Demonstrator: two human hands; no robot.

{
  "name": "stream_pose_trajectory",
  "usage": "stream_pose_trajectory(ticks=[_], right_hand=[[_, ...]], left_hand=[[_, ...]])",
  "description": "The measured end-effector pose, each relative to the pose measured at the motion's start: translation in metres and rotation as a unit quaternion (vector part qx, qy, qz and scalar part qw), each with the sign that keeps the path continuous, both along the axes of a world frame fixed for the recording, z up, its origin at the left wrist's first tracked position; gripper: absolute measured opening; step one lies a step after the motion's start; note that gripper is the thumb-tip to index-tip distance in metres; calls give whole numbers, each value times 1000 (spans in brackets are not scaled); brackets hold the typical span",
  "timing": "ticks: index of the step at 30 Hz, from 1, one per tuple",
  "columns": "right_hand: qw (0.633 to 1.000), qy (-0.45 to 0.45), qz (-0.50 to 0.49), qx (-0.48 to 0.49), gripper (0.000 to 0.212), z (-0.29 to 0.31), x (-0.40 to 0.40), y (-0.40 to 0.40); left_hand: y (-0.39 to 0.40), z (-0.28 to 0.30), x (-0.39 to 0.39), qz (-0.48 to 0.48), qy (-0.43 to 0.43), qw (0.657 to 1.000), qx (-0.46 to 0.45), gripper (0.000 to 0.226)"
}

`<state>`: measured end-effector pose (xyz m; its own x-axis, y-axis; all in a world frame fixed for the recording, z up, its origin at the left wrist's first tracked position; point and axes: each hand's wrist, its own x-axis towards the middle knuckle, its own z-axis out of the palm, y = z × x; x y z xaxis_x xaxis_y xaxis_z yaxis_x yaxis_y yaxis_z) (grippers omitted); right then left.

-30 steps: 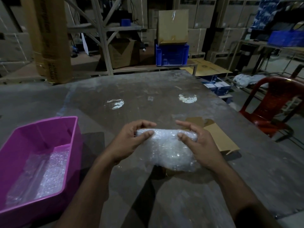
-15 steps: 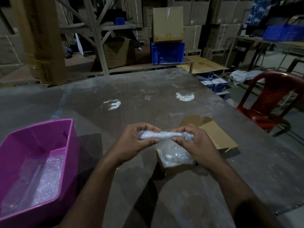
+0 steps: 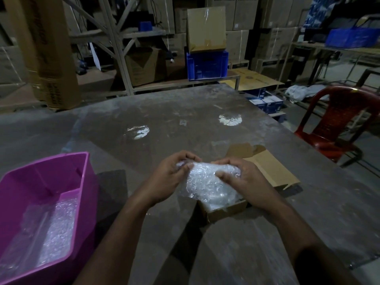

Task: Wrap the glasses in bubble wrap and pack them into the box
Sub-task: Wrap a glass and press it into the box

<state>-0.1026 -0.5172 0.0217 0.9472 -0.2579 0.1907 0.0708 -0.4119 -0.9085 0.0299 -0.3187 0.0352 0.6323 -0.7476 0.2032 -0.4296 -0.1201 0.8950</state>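
Note:
A bundle of bubble wrap (image 3: 207, 183) sits between my two hands just above a small open cardboard box (image 3: 226, 210), whose lid flap (image 3: 267, 169) lies flat on the table behind it. My left hand (image 3: 170, 177) grips the bundle's left end with curled fingers. My right hand (image 3: 240, 182) curls over its right end, thumb pressed into the wrap. Whatever is inside the wrap is hidden. More bubble wrap (image 3: 51, 229) lies in a pink plastic tub (image 3: 47, 177) at the left.
The grey table (image 3: 185, 128) stretches ahead with two shiny patches on it. A red plastic chair (image 3: 337, 124) stands off the right edge. Cardboard boxes, a blue crate (image 3: 206, 64) and metal racking fill the background.
The rolled bundle was held up as a thin tube; now it is lower and bulkier over the box, with both hands closer together and wrapped round it.

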Motion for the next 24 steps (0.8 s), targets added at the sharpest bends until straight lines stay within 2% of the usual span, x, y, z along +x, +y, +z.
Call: stream_pose_trajectory(ticks=[2,6,9,12,15,16,19,22,24], right_hand=[[1000,6,-4,-27,28,-2,0,0],[999,-7,-42,-18,11,-7,3,-4],[985,-10,-64,-162,7,-11,5,-10],[959,-9,-76,-274,29,-9,5,-9],[945,-27,-89,-313,60,-1,2,-7],[944,-42,-90,-314,64,1,2,-8],[944,-54,-83,-314,48,3,4,-14],[941,-32,-75,-329,31,1,8,-24],[936,-10,-74,-343,32,0,8,-31]], left_hand=[[-2,-1,-1,-14,38,999,-6,23],[-3,0,-4,-46,55,997,-1,17],[-5,-5,-4,-45,75,996,-2,28],[-9,-9,0,-12,43,999,3,18],[-15,-10,7,42,-6,999,22,20],[-17,-9,8,49,-33,998,29,21],[-25,-4,7,39,-56,996,50,33],[-32,1,5,-24,34,999,29,20],[-35,3,5,-31,98,995,12,23]])
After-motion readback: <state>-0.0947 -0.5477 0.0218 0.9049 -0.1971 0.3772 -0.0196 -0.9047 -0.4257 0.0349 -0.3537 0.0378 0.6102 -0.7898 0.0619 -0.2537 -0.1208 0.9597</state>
